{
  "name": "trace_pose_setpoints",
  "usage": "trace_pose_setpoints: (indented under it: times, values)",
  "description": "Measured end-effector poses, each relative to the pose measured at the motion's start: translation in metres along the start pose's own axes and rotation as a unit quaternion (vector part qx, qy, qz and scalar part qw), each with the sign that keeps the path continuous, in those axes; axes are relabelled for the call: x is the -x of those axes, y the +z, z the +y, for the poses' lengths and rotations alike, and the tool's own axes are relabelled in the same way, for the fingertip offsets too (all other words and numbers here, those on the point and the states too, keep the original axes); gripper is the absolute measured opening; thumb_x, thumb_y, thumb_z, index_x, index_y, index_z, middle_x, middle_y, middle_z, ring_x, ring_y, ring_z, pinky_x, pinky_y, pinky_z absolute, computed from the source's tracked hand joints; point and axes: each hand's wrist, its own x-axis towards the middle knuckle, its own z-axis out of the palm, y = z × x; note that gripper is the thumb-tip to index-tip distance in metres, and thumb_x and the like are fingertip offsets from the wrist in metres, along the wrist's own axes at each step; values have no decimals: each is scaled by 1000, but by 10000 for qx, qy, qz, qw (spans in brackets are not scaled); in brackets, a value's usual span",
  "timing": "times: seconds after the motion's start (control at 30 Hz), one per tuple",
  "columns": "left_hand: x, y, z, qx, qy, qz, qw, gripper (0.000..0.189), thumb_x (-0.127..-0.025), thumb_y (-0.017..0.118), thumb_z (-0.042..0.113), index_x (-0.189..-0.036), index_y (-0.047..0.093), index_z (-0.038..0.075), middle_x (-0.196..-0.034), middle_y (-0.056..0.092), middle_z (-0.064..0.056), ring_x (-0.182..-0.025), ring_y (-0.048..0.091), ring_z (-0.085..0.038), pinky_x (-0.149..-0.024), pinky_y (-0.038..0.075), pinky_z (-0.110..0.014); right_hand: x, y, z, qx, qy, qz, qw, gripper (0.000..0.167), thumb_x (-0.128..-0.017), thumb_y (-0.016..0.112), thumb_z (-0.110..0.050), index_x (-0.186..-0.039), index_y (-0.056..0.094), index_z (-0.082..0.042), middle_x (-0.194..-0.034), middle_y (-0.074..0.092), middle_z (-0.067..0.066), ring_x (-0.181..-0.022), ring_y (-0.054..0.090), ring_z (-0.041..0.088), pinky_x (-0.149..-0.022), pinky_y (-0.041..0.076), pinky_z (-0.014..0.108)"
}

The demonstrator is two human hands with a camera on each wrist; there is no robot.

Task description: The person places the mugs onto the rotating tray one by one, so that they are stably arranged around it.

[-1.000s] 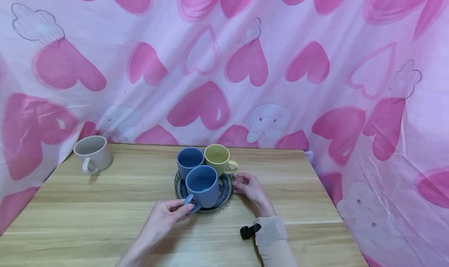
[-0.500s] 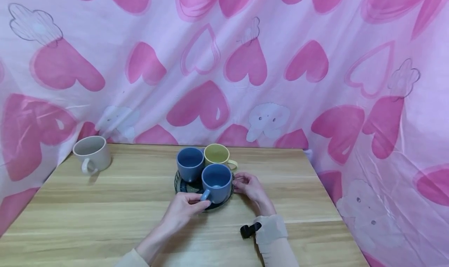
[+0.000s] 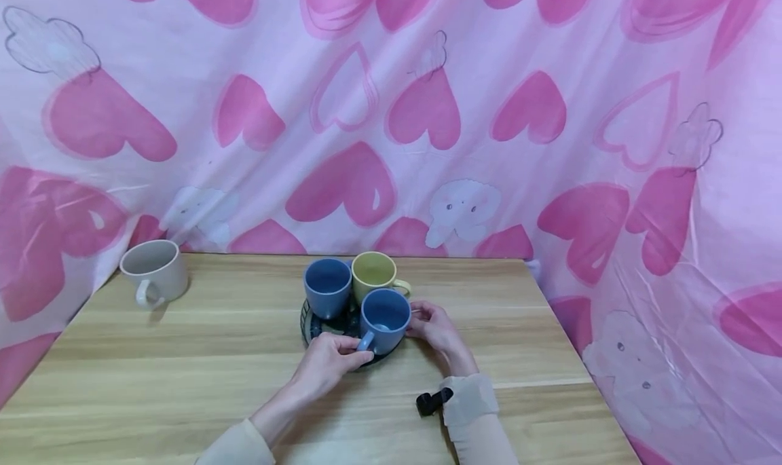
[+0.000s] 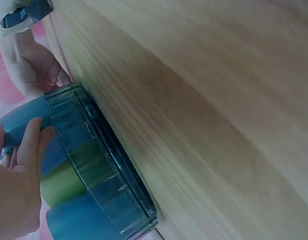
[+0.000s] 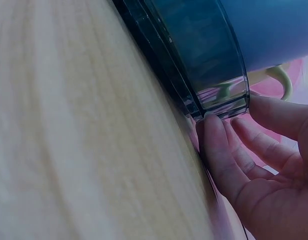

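Note:
A round tray (image 3: 307, 329) with a clear raised wall and a dark patterned base sits on the table. Within its wall are two blue mugs and a yellow-green mug (image 3: 374, 272). My left hand (image 3: 325, 364) pinches the handle of the front blue mug (image 3: 385, 326), at the tray's right front. The back blue mug (image 3: 328, 290) stands at the left, beside the yellow-green one. My right hand (image 3: 436, 330) holds the tray's right edge; in the right wrist view its fingertips (image 5: 214, 131) touch the clear wall (image 5: 221, 65). The front mug's base is hidden in the head view.
A grey-white mug (image 3: 155, 273) stands alone at the table's back left, handle toward the front. Wooden tabletop (image 3: 183, 356) surrounds the tray. A pink heart-print curtain (image 3: 342, 180) hangs behind the table. A black strap piece (image 3: 432, 402) sits at my right cuff.
My left hand has moved the front blue mug rightward across the tray, from front middle to right front. The mug now looks slightly lower than half a second ago. My right hand stays on the tray.

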Motion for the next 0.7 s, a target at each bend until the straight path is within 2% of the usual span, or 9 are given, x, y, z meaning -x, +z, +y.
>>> trace_pose_setpoints:
  times: [0.23, 0.47, 0.7]
  values:
    - [-2, 2, -2, -81, 211, -67, 9997, 16, -85, 78, 21, -94, 79, 8, -77, 69, 6, -69, 53, -11, -54, 39, -21, 1, 2, 1, -66, 38, 16, 10000, 27, -92, 61, 7, -119, 57, 9, -102, 66, 16, -87, 65, 20, -78, 59, 37]
    - [-6, 4, -3, -248, 237, -147, 9993, 11, -83, 79, 21, -88, 79, 12, -73, 66, 7, -67, 51, -11, -54, 37, -21, 1, 2, 2, -82, 25, 28, 10000, 27, -92, 60, 8, -119, 57, 9, -98, 66, 15, -83, 65, 20, -77, 59, 37]
    - [-10, 7, -4, -107, 184, -314, 9993, 14, -86, 77, 17, -95, 78, 7, -79, 69, 6, -73, 55, -12, -60, 43, -23, -1, 1, 4, -92, -100, -41, 9999, 28, -93, 59, 6, -121, 56, 9, -99, 66, 15, -82, 66, 21, -78, 58, 38]
